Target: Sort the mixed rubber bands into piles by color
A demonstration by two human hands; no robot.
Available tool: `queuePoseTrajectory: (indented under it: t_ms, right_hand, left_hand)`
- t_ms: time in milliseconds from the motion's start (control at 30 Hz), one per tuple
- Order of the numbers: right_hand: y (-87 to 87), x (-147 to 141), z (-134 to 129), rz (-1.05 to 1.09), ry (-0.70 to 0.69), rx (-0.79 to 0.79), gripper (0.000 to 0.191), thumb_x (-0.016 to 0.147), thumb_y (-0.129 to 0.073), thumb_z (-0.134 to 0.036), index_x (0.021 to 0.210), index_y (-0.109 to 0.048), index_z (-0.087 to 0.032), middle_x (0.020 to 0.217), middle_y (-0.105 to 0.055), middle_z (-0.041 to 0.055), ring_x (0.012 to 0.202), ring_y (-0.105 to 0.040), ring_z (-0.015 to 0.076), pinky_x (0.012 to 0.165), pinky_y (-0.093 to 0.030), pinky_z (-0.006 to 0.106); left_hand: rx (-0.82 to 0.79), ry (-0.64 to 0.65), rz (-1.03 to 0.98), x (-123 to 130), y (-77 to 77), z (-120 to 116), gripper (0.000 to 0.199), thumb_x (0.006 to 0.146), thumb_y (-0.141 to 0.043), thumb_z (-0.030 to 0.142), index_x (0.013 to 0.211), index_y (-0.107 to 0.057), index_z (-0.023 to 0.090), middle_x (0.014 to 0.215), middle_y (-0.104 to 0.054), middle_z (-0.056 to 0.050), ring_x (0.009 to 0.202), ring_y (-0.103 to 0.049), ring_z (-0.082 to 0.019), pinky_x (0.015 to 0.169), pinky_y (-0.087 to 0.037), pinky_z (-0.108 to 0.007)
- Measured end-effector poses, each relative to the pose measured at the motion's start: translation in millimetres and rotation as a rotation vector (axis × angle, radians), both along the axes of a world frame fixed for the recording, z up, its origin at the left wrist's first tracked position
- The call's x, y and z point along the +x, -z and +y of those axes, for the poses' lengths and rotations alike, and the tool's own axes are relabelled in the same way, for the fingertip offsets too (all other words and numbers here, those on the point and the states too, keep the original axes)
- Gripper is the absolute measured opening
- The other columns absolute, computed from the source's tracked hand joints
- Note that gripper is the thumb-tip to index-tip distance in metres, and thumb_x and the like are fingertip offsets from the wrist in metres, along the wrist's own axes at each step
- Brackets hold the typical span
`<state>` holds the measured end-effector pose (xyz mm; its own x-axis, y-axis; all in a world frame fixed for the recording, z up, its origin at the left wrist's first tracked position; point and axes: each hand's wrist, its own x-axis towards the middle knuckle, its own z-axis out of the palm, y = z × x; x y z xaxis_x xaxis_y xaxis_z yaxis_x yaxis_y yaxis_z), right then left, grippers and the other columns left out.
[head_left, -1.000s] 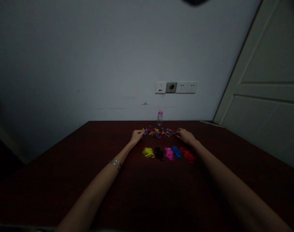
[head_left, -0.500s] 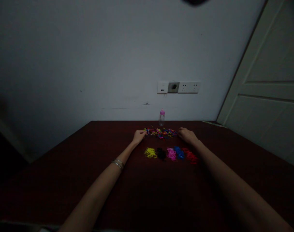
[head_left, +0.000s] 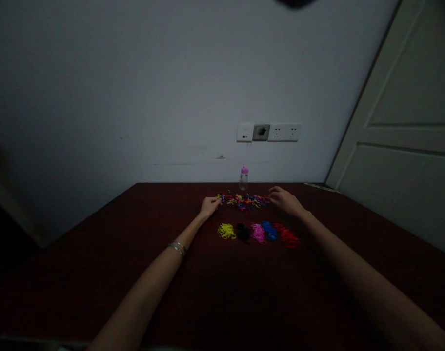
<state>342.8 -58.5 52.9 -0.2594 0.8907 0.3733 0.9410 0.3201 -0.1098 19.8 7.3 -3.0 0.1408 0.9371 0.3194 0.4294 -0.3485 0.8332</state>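
A mixed heap of small coloured loops that look like rubber bands lies spread across the far part of the table. At its left end is my left hand, thumb and fingers pinched together; what they hold is too small to make out. My right hand hovers at the heap's right end with its fingers somewhat apart and nothing visible in them. Nearer to me, sorted piles sit in a row: yellow, black, pink, blue and red.
Behind the heap a clear bottle with a pink cap stands upright near the wall. Sockets and a switch plate are set in the wall above. The dark red table reaches to the wall, and a white door is at the right.
My right hand has lifted slightly and its fingers have spread at the heap's right end. My left hand keeps its place. The whole view has shifted a little.
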Motion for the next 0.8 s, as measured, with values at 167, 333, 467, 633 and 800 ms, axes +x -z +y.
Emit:
queuePoseTrajectory:
  t_ms: [167, 333, 467, 633, 800]
  right_hand:
    - [-6.9, 2.1, -6.6, 0.094, -0.072, 0.015, 0.026, 0.085, -0.045, -0.03, 0.092, -0.068, -0.02, 0.117, -0.056, 0.0068, 0.098, -0.057, 0.0183, 0.083, -0.046, 0.028]
    - [-3.1, 5.6, -23.8, 0.159, -0.113, -0.039, 0.025, 0.083, -0.047, -0.032, 0.087, -0.069, -0.02, 0.116, -0.056, 0.0072, 0.098, -0.056, 0.0192, 0.087, -0.045, 0.03]
    - [3.7, 10.1, -44.3, 0.19, -0.136, -0.138, 0.026, 0.083, -0.047, -0.034, 0.083, -0.069, -0.021, 0.112, -0.057, 0.0074, 0.1, -0.056, 0.0199, 0.089, -0.044, 0.031]
    - [7.8, 19.1, -64.8, 0.162, -0.178, -0.249, 0.026, 0.081, -0.048, -0.034, 0.077, -0.069, -0.02, 0.112, -0.057, 0.008, 0.094, -0.058, 0.0192, 0.084, -0.046, 0.03]
    - [6.9, 26.6, -71.0, 0.155, -0.161, -0.313, 0.023, 0.078, -0.051, -0.031, 0.074, -0.07, -0.019, 0.115, -0.057, 0.0082, 0.091, -0.06, 0.0193, 0.082, -0.047, 0.029]
  left_hand:
    - [0.002, 0.01, -0.004, -0.9, -1.1, -0.3, 0.047, 0.072, -0.05, 0.054, 0.065, -0.068, 0.011, 0.042, -0.044, 0.003, 0.045, -0.038, -0.009, 0.049, -0.028, -0.021]
    - [0.035, 0.028, -0.006, -1.5, 1.2, 2.1, 0.045, 0.072, -0.051, 0.052, 0.063, -0.067, 0.011, 0.043, -0.044, 0.003, 0.045, -0.039, -0.009, 0.049, -0.029, -0.021]
    - [0.026, 0.009, 0.007, -0.9, 2.4, 3.9, 0.044, 0.073, -0.051, 0.051, 0.063, -0.067, 0.011, 0.042, -0.044, 0.003, 0.046, -0.039, -0.009, 0.049, -0.028, -0.021]
    - [0.015, 0.005, 0.008, -0.4, 1.0, 1.8, 0.044, 0.073, -0.05, 0.05, 0.065, -0.068, 0.011, 0.042, -0.044, 0.003, 0.045, -0.038, -0.009, 0.048, -0.026, -0.021]
    - [0.036, 0.014, 0.014, -0.8, -0.5, 0.7, 0.043, 0.072, -0.05, 0.05, 0.064, -0.068, 0.011, 0.042, -0.045, 0.002, 0.046, -0.04, -0.01, 0.049, -0.027, -0.021]
